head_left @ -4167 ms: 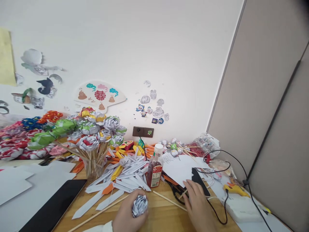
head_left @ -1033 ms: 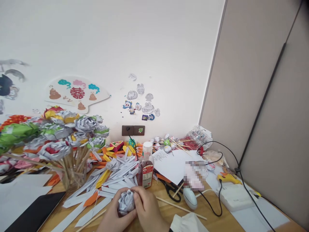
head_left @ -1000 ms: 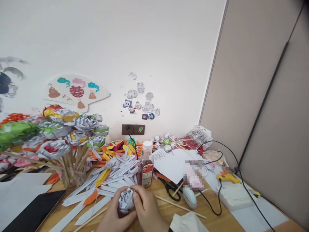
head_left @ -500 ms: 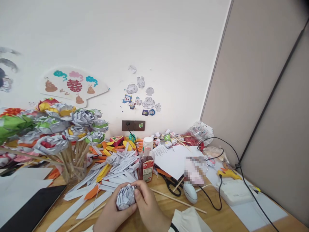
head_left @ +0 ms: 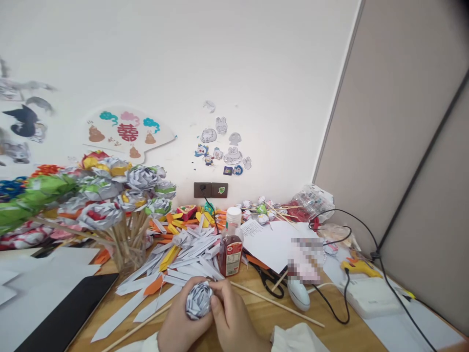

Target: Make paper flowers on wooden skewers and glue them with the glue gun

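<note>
Low in the middle of the view, both my hands close around a grey-and-white folded paper flower (head_left: pixel 199 299). My left hand (head_left: pixel 176 324) cups it from below and the left. My right hand (head_left: pixel 232 320) presses on its right side with thumb and fingers. Just beyond lie folded paper strips (head_left: pixel 183 264) in white, yellow and orange, and a long wooden skewer (head_left: pixel 278 305) on the wooden table (head_left: pixel 330 337).
A small bottle of brown liquid (head_left: pixel 230 248) stands behind the hands. A jar of paper flowers on sticks (head_left: pixel 120 210) is at the left, a black tablet (head_left: pixel 62 313) in front of it. Scissors (head_left: pixel 273 282), a white mouse (head_left: pixel 298 295), cables and a yellow glue gun (head_left: pixel 357 266) lie to the right.
4.2 s ago my right hand lay over by the scissors; it has since joined my left on the paper flower. In the last second both hands stay on the flower while the view shifts slightly.
</note>
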{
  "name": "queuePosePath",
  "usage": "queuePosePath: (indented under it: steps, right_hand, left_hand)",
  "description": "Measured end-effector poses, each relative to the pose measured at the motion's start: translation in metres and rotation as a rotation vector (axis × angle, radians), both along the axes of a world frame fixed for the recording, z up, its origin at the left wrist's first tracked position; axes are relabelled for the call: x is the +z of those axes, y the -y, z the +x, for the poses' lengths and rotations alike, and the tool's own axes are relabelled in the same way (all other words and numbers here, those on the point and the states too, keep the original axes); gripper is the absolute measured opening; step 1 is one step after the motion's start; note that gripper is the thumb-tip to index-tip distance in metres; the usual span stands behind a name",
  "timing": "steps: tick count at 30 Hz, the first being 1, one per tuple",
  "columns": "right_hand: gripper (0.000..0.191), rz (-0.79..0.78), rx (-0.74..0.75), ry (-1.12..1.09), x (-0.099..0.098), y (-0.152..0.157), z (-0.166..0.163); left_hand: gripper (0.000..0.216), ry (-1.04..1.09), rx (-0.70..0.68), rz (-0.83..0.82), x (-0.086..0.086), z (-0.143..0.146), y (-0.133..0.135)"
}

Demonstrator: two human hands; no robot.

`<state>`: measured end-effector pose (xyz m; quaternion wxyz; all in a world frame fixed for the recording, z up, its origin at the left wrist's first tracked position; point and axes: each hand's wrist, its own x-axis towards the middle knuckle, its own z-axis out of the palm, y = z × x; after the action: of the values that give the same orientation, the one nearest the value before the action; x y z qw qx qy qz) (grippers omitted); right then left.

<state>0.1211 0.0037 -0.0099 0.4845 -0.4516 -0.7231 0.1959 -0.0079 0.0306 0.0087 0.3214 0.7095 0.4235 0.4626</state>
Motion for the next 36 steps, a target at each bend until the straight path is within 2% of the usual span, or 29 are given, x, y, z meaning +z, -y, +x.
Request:
queuePosePath:
  steps: [8, 11, 14, 17, 20, 22, 25, 30, 33, 36]
  right_hand:
    - [0.025, 0.200, 0.029, 0.122, 0.002, 0.002, 0.005]
    - [0.026, 0.239, 0.014, 0.105, 0.006, -0.001, 0.011]
    - [0.022, 0.226, 0.020, 0.056, 0.009, -0.005, 0.016]
    - [0.017, 0.204, 0.057, 0.030, 0.012, -0.011, 0.019]
    - [0.017, 0.190, 0.050, -0.004, 0.015, -0.014, 0.019]
    - [0.014, 0.194, 0.046, -0.028, 0.017, -0.014, 0.020]
    - [0.012, 0.209, 0.051, -0.060, 0.017, -0.013, 0.019]
    - [0.008, 0.117, 0.062, -0.134, 0.008, -0.012, 0.013]
    - [0.008, 0.034, 0.067, -0.128, 0.012, -0.010, 0.014]
    - [0.011, 0.026, -0.044, 0.071, 0.021, -0.012, 0.027]
  left_hand:
    - [0.026, -0.018, 0.039, 0.094, 0.001, -0.002, 0.007]
    - [0.022, -0.043, 0.024, 0.118, 0.000, -0.003, 0.006]
    - [0.023, -0.067, -0.004, 0.143, -0.003, -0.004, 0.005]
    - [0.035, -0.092, -0.055, 0.135, -0.007, -0.004, 0.004]
    - [0.047, -0.102, 0.035, 0.117, -0.010, -0.004, 0.004]
    - [0.041, -0.113, 0.091, 0.106, -0.011, -0.005, 0.003]
    - [0.033, -0.118, 0.057, 0.105, -0.014, -0.007, 0.000]
    - [0.054, -0.123, 0.040, 0.119, -0.019, -0.009, -0.002]
    - [0.037, -0.194, 0.018, 0.174, -0.015, -0.010, -0.001]
    - [0.028, -0.175, 0.048, 0.188, -0.008, -0.013, -0.004]
